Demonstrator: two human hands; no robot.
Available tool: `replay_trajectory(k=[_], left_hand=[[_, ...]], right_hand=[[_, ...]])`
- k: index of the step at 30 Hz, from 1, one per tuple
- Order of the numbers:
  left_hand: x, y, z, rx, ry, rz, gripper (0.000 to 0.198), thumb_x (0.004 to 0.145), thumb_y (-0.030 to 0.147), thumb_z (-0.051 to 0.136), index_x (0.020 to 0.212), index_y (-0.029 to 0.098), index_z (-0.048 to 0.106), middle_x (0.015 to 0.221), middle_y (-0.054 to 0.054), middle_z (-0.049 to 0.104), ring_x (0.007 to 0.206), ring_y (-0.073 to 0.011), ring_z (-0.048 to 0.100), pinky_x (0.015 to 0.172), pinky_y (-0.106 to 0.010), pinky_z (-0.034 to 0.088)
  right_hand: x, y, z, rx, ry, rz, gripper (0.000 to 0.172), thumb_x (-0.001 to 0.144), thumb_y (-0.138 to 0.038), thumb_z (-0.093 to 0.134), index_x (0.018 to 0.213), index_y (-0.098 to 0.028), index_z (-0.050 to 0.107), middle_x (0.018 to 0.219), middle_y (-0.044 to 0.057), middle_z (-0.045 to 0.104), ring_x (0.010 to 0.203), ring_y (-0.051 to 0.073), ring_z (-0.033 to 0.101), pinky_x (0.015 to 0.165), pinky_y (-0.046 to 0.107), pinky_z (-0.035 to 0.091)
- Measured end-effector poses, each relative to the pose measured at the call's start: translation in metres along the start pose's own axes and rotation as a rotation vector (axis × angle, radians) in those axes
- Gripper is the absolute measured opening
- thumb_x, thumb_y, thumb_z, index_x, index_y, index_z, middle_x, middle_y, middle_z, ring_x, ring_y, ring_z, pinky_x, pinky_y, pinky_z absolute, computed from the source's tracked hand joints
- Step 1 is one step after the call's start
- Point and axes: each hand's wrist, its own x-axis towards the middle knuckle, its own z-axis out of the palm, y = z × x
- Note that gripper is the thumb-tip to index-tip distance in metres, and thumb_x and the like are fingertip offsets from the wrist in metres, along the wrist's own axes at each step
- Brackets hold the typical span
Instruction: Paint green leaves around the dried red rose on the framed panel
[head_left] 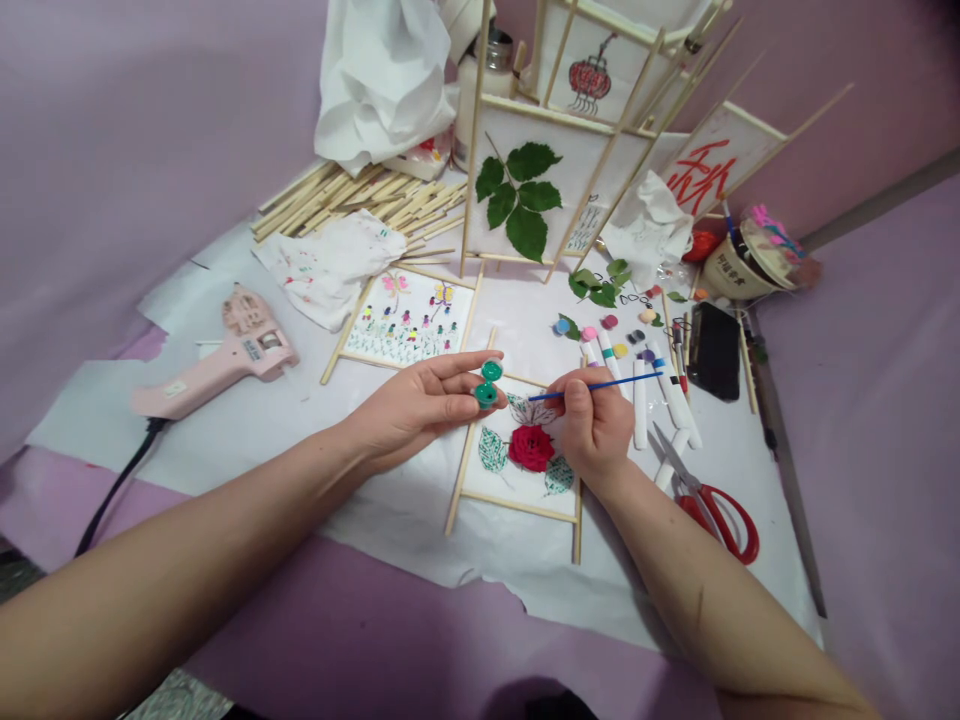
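My left hand lies palm up and pinches a small green paint pot with its lid flipped open. My right hand is closed round a thin blue paintbrush, whose tip points left toward the pot. Both hands hover over a stick-framed paper panel painted with a red rose and green leaves.
A pink glue gun lies at the left. Red-handled scissors, white paint tubes, paint caps and a black phone sit at the right. A flower-painted panel, bamboo sticks, a leaf panel and a bowl stand behind.
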Motion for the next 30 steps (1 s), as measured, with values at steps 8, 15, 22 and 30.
replay_trajectory(k=[8, 15, 22, 30], left_hand=[[-0.0002, 0.0012, 0.002, 0.007, 0.005, 0.003, 0.049, 0.07, 0.017, 0.094, 0.116, 0.026, 0.081, 0.088, 0.0, 0.079, 0.096, -0.0175, 0.077, 0.115, -0.042, 0.048], [-0.0001, -0.0002, 0.0011, -0.003, -0.01, 0.011, 0.048, 0.071, 0.016, 0.093, 0.117, 0.025, 0.081, 0.09, 0.0, 0.079, 0.096, -0.0176, 0.078, 0.114, -0.042, 0.049], [-0.0002, 0.001, 0.0012, 0.0, -0.01, 0.009, 0.047, 0.072, 0.014, 0.091, 0.117, 0.025, 0.081, 0.09, 0.0, 0.079, 0.095, -0.0175, 0.078, 0.116, -0.044, 0.047], [0.0001, 0.0024, 0.0043, 0.0, -0.004, 0.011, 0.048, 0.069, 0.015, 0.094, 0.115, 0.025, 0.082, 0.088, 0.0, 0.079, 0.093, -0.0159, 0.077, 0.113, -0.041, 0.05]], right_hand=[[-0.002, 0.0027, 0.0003, 0.042, 0.003, 0.009, 0.026, 0.105, -0.029, 0.049, 0.085, -0.021, 0.064, 0.078, 0.001, 0.072, 0.056, 0.011, 0.065, 0.055, 0.027, 0.051], [-0.0017, 0.0022, 0.0005, 0.034, -0.005, 0.001, 0.026, 0.105, -0.027, 0.05, 0.084, -0.021, 0.064, 0.075, 0.0, 0.07, 0.058, 0.011, 0.065, 0.054, 0.026, 0.051], [-0.0029, 0.0022, -0.0003, 0.036, 0.012, 0.0, 0.027, 0.105, -0.028, 0.049, 0.083, -0.022, 0.063, 0.077, 0.0, 0.071, 0.056, 0.011, 0.064, 0.054, 0.026, 0.051], [-0.0011, 0.0, -0.0017, -0.021, -0.019, 0.006, 0.028, 0.106, -0.032, 0.047, 0.085, -0.022, 0.063, 0.072, 0.0, 0.07, 0.055, 0.012, 0.064, 0.053, 0.027, 0.05]])
